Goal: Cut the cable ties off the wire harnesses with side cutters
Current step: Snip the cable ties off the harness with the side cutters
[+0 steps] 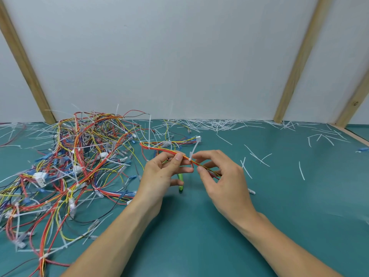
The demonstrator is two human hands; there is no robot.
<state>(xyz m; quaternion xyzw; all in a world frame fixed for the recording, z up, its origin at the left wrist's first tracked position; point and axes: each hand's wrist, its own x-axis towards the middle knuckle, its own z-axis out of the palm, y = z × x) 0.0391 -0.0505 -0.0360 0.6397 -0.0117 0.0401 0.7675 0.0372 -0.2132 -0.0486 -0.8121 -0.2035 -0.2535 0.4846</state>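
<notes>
A thin harness of red, orange and yellow wires (159,149) runs from the table's middle into both my hands. My left hand (159,176) pinches the wires between thumb and fingers. My right hand (221,176) pinches the same wires just to the right, thumb under them. Between the two hands a white cable tie (193,149) sticks up from the bundle. Another tie (149,132) stands upright on the harness further left. Side cutters with green handles (180,181) lie on the mat under my left hand, mostly hidden.
A big tangled pile of coloured harnesses (69,166) with ties and connectors fills the left of the green mat (279,206). Several cut white tie pieces (215,123) lie scattered along the back wall and to the right. Wooden posts frame the white wall.
</notes>
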